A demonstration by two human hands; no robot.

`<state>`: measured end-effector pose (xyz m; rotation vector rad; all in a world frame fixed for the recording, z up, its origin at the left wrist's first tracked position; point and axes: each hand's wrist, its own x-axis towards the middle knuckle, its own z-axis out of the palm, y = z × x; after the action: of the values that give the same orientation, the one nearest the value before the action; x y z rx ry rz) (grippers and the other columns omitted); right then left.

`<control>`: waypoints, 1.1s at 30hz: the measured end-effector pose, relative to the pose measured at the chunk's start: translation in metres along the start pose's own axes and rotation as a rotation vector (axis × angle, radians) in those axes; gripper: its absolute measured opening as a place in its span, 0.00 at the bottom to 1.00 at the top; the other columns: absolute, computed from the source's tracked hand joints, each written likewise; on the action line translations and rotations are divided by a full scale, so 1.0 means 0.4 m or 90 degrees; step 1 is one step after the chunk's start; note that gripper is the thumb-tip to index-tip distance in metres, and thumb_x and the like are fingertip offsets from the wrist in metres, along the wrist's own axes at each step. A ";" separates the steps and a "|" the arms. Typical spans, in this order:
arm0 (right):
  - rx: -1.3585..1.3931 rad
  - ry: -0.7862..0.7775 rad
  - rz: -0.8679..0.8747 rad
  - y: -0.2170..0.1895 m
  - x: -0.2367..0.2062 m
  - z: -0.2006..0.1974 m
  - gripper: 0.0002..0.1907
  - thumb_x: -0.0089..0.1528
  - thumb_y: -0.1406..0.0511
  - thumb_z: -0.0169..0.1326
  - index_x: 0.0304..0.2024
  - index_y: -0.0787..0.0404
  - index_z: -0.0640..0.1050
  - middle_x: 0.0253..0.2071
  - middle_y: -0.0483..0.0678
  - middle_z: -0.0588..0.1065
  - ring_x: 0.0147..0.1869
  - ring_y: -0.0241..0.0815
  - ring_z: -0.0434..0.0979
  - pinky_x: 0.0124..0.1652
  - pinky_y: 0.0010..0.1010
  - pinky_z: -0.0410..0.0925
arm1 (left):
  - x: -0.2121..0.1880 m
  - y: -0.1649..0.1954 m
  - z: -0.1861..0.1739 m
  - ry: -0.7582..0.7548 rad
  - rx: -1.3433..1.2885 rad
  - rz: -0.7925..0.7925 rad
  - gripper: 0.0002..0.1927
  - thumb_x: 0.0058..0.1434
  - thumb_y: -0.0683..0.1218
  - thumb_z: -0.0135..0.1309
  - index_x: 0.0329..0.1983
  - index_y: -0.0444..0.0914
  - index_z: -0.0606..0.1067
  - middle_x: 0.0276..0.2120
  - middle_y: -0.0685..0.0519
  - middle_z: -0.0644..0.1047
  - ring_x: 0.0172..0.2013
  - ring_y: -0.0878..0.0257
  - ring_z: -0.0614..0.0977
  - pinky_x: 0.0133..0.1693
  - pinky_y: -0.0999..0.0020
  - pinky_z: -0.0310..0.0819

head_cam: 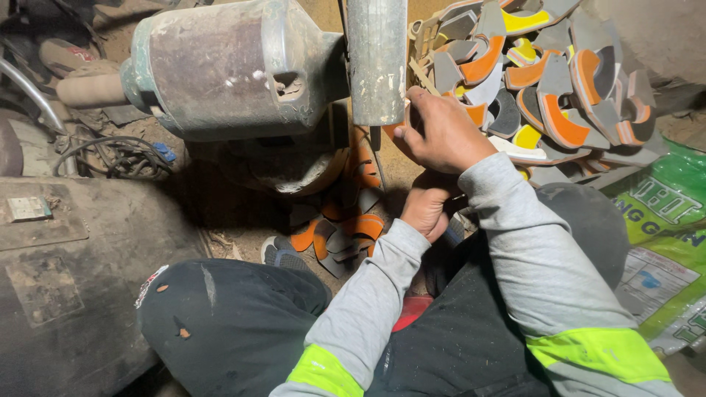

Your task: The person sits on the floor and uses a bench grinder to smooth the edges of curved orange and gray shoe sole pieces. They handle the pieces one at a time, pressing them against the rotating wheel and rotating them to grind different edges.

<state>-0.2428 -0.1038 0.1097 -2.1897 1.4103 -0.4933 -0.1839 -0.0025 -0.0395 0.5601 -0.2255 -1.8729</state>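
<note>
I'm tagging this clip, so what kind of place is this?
Probably a small footwear workshop: a dusty motor-driven grinder with a metal drum, a heap of grey and orange sole pieces, and more cut pieces on the dirt floor.

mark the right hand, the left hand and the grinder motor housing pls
right hand (441, 136), head view, back of the hand, at the vertical wheel.
left hand (426, 207), head view, back of the hand, below the right.
grinder motor housing (220, 66), head view, middle of the dusty drum.
</note>
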 end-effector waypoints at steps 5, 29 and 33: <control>0.032 0.075 -0.053 0.017 -0.003 0.029 0.27 0.62 0.60 0.61 0.56 0.71 0.71 0.44 0.68 0.76 0.50 0.70 0.75 0.50 0.52 0.67 | -0.033 0.033 0.002 -0.023 0.021 -0.005 0.17 0.60 0.32 0.55 0.53 0.25 0.74 0.48 0.44 0.80 0.47 0.55 0.82 0.52 0.60 0.77; 0.296 0.240 0.099 0.040 0.036 0.132 0.12 0.60 0.68 0.57 0.42 0.70 0.72 0.27 0.48 0.75 0.29 0.35 0.74 0.30 0.28 0.68 | -0.094 0.223 0.055 -0.023 0.181 0.009 0.19 0.56 0.41 0.64 0.49 0.35 0.72 0.34 0.54 0.76 0.33 0.65 0.78 0.38 0.69 0.75; 0.310 0.247 0.110 0.040 0.045 0.132 0.11 0.61 0.68 0.57 0.42 0.70 0.73 0.29 0.47 0.75 0.30 0.33 0.73 0.30 0.27 0.67 | -0.094 0.238 0.060 -0.017 0.203 0.015 0.20 0.55 0.43 0.65 0.48 0.37 0.71 0.34 0.55 0.76 0.35 0.67 0.77 0.38 0.71 0.73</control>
<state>-0.2188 -0.1150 0.0582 -1.6233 1.4589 -1.1115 -0.1060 -0.0054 0.0311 0.7457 -0.5524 -1.8333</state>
